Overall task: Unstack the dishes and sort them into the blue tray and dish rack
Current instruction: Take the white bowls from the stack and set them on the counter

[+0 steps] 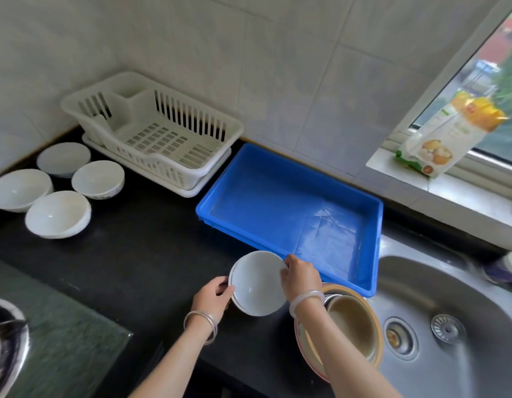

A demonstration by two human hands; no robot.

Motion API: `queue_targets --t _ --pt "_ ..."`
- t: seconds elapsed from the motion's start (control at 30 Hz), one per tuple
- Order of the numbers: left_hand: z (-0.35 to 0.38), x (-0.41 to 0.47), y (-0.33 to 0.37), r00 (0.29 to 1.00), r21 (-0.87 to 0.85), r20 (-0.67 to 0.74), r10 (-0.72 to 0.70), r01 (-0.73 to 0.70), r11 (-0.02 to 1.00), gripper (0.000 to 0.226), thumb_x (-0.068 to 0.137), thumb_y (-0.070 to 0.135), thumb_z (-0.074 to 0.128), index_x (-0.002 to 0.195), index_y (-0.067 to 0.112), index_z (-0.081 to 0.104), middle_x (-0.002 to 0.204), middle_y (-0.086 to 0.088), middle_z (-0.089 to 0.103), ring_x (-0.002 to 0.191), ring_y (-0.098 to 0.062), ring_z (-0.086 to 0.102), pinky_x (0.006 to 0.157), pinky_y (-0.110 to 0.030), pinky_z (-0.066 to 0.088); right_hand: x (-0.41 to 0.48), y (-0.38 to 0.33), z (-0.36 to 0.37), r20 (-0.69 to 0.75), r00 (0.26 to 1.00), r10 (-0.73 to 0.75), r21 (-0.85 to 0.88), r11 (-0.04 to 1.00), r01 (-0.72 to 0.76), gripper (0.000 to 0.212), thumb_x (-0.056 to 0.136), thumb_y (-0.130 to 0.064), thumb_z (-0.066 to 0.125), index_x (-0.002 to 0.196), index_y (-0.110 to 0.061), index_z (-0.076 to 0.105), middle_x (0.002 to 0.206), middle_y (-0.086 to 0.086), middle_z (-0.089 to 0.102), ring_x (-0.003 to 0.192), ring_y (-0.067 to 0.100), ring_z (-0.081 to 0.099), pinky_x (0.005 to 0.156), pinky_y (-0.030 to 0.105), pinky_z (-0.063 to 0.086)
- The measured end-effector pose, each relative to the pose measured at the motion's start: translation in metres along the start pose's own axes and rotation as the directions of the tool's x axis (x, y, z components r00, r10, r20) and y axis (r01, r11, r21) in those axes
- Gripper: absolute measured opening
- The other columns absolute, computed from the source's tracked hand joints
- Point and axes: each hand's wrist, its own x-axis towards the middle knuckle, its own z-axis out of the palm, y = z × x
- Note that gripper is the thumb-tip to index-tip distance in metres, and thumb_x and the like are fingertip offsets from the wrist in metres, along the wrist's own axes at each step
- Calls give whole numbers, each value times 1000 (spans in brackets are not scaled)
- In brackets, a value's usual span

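A white bowl (pixel 256 282) is held over the black counter (pixel 134 254), just in front of the blue tray (pixel 289 208). My left hand (pixel 213 297) grips its left rim and my right hand (pixel 299 275) pinches its right rim. A second rim shows under the bowl, so it may be two nested bowls. Below my right wrist lies a stack of dishes (pixel 352 326) with a beige bowl on top, at the sink's edge. The white dish rack (pixel 157 130) stands at the back by the wall and the blue tray holds nothing.
Several white bowls (pixel 58 214) stand on the counter left of the rack. A steel sink (pixel 450 326) lies to the right. A packet (pixel 447 130) leans on the window sill. A glass hob with a pan (pixel 5 340) fills the near left.
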Motion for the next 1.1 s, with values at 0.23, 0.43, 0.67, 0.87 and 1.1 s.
queue_targets --t 0.23,0.43,0.67,0.87,1.1 --pt "0 6 0 994 -203 82 -66 82 976 37 89 14 56 125 19 54 98 -3 67 90 -19 66 67 -25 55 -3 13 -20 -19 995 95 255 963 -87 10 88 -18 49 93 -15 58 87 11 65 72 27 52 62 25 37" --pt "4 10 5 977 -327 173 -125 176 928 46 85 1 56 128 16 50 115 -13 61 104 -32 60 73 -40 57 -4 15 -35 -34 995 99 376 923 -79 3 86 -18 56 87 -15 56 79 7 63 67 27 58 59 26 45" --pt "-26 15 3 990 -378 40 -139 143 915 45 84 -1 55 126 16 52 108 -10 60 98 -29 58 70 -40 57 -1 -10 -41 -47 991 126 529 845 -82 5 77 -16 64 77 -12 61 82 9 65 69 30 67 66 46 60" --pt "-87 22 -3 981 -480 -128 -146 68 875 48 84 0 57 129 15 50 113 -14 62 96 -31 62 72 -41 56 11 -64 -32 17 999 36 606 795 -39 5 78 -13 64 76 -13 60 78 -2 59 54 20 62 61 42 61" --pt "-158 26 -22 914 -661 -322 -246 -31 749 45 85 -3 54 127 13 52 111 -16 61 99 -37 62 76 -41 54 33 -138 -6 149 988 -51 679 731 -64 16 83 -11 62 99 -13 63 94 1 59 69 20 66 51 24 56"
